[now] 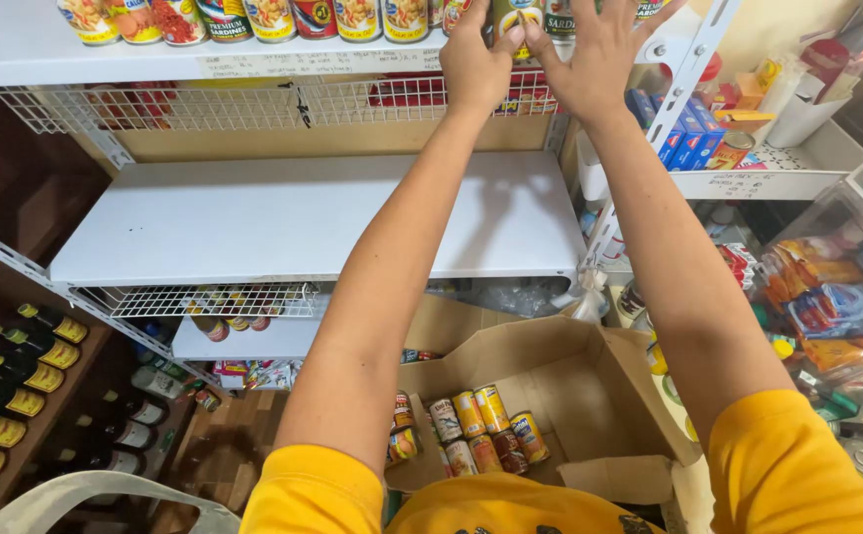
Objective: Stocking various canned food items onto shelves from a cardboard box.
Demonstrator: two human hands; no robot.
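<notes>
Colourful labelled cans point(253, 18) top shelf; more cans point(476, 427) in cardboard box point(590, 391).

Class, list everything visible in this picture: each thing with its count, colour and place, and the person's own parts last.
Held can: one, dark label, top shelf, between both hands.
Shelved cans: a row, mixed colours, top shelf.
Middle shelf: one, white.
Cardboard box: one, brown, open, below.
Boxed cans: about nine, yellow and red, in the box.
Bottles: several, dark with yellow labels, lower left.
Blue boxes: several, right shelf.
Left hand: on the can.
Right hand: on the can.
</notes>
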